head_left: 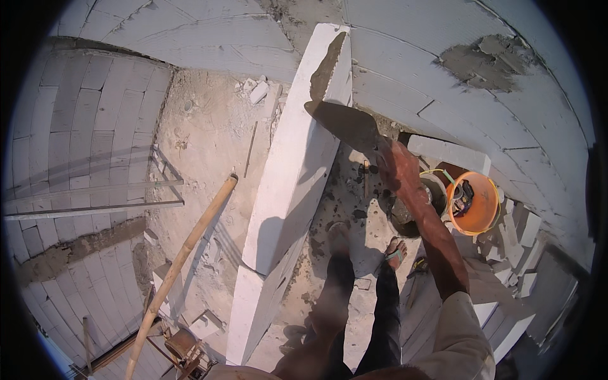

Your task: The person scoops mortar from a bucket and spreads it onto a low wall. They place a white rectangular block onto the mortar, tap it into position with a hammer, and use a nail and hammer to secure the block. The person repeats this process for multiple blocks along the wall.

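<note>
Where pale block walls (443, 95) curve around the scene, a grey mortar patch (484, 60) marks the upper right one; no package, label or sign can be made out anywhere. Down the middle runs a half-built wall (285, 183) of white blocks, its long axis going from the bottom centre up to the top centre, with a dark streak of mortar (328, 63) on its far end. Left of it lies sandy floor (209, 133), and a bamboo pole (183, 253) leans across from lower left toward the wall. The right hand (398, 166) is closed around the handle of a trowel (345, 123). Its blade points up and left, the tip just at the wall's top edge below the mortar streak; the handle itself is hidden inside the fist. An orange bucket (476, 212) sits to the right of the forearm among broken blocks (516, 234), its contents too small to tell. Below the trowel, two feet (364, 244) stand on rubble. The left hand is blurred at the lower edge, near the bottom centre, and its grip cannot be told.
</note>
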Available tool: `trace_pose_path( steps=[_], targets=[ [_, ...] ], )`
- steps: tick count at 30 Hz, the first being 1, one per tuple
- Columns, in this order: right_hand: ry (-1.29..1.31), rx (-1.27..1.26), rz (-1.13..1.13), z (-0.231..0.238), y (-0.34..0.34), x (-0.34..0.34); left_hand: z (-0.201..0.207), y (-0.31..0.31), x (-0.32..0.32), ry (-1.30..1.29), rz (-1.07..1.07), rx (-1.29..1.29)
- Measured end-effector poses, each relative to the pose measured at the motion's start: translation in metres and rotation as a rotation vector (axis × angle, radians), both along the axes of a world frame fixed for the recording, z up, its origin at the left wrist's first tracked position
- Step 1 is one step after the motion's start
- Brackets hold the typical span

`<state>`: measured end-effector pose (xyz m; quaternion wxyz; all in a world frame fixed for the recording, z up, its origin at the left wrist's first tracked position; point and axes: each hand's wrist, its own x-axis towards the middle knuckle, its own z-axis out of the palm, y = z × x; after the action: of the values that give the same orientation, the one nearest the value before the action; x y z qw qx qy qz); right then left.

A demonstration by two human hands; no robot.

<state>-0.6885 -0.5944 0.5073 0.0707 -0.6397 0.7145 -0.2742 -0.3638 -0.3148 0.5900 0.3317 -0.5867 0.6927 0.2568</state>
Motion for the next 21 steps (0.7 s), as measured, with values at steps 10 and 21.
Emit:
trace_pose_path(
  steps=[10,21],
  targets=[
    [-0.115,-0.161,0.016,0.051,-0.088,0.049,-0.015,0.023,0.019,0.035,-0.010,-0.129],
    [-0.476,0.415,0.031,0.035,0.193,0.068,-0.026,0.028,0.012,0.050,-0.117,-0.137]
  ],
)
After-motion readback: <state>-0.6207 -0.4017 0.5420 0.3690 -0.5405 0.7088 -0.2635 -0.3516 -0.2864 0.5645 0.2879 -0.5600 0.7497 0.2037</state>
